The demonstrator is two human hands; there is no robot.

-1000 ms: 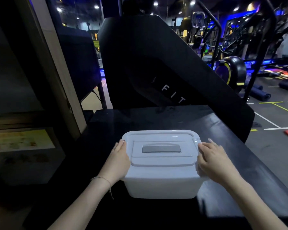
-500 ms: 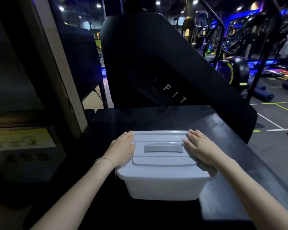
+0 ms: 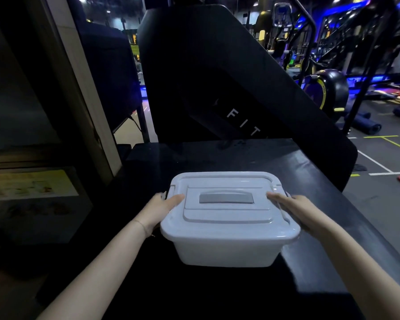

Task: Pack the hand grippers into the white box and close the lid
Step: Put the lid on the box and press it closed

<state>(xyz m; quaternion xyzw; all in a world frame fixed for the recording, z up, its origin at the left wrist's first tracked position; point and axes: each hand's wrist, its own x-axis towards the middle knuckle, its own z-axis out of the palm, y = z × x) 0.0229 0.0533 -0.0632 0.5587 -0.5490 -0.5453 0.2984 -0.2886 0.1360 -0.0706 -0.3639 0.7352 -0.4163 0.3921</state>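
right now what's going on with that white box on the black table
A person holds the white box at both ends: the left hand grips its left rim, thumb on the lid, and the right hand grips the right. The lid sits on, its grey handle folded flat. The box is over the black table. No hand grippers show.

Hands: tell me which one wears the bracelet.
The left hand: a thin bracelet circles its wrist. The right hand has a bare wrist. Both grip the box.

White box [image 3: 226,248], white lid [image 3: 226,218] with grey handle [image 3: 226,198]; black table [image 3: 217,155].
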